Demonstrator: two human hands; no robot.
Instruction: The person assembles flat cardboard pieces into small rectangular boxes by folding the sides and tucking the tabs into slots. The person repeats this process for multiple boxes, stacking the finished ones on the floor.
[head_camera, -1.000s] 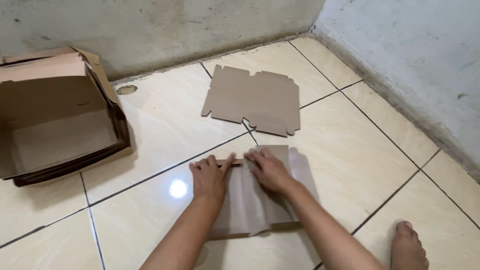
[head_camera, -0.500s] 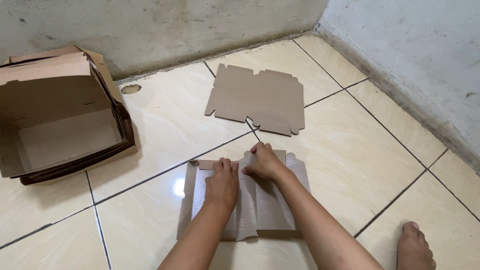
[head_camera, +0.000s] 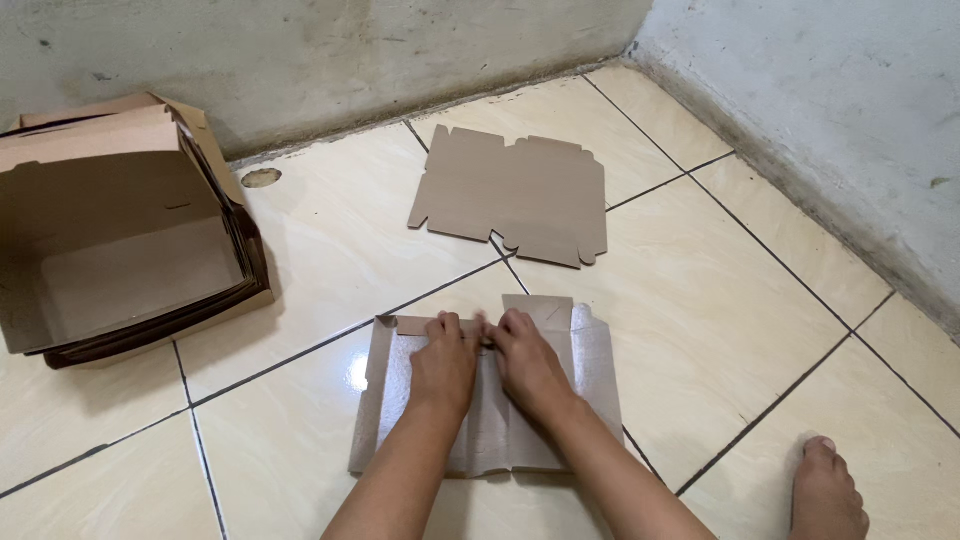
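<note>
Bright, even light; a white glare spot sits on the glossy floor tile (head_camera: 300, 400) just left of the left hand (head_camera: 445, 362). Focus is sharp.

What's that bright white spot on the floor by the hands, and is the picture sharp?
In the head view, the spot is glare from an overhead light bouncing off the glossy floor tile, just beside the left hand; the picture is fairly sharp, with soft shadows under the stacked open boxes and the cardboard sheet under both hands.
</note>
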